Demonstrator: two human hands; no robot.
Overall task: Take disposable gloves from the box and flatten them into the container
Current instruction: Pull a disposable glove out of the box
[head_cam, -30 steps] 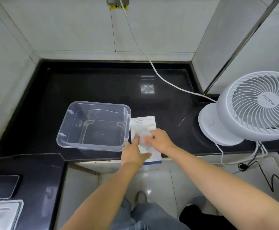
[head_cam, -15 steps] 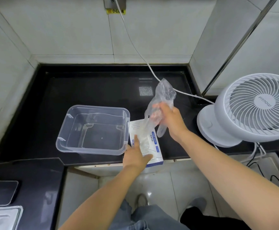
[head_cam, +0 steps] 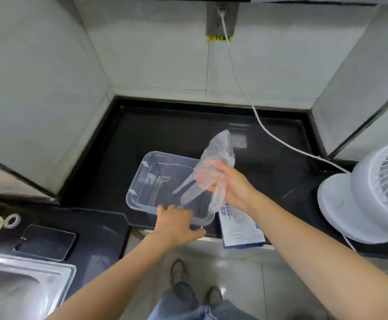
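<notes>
Transfer step, by the look of it: one glove out of the box, not yet in the container.

- Black surface (head_cam: pixel 165 130), glossy, set in a tiled corner.
- Clear plastic container (head_cam: pixel 172 155) at the front edge; no glove visible inside.
- Glove box (head_cam: pixel 241 229) just right of it, overhanging the front edge.
- Disposable glove (head_cam: pixel 220 148) held in the air over the container's right side. Thin, transparent, crumpled; wide end bunched upward, fingers dangling toward the container.
- Right hand (head_cam: pixel 230 183) closed around the glove's middle.
- Left hand (head_cam: pixel 177 222) at the container's near rim; gripping or merely resting, cannot tell.

Next, probably: lower onto the container floor, release, spread, press flat with an open palm. Likely to cling and spring back, so slow smoothing.
</notes>
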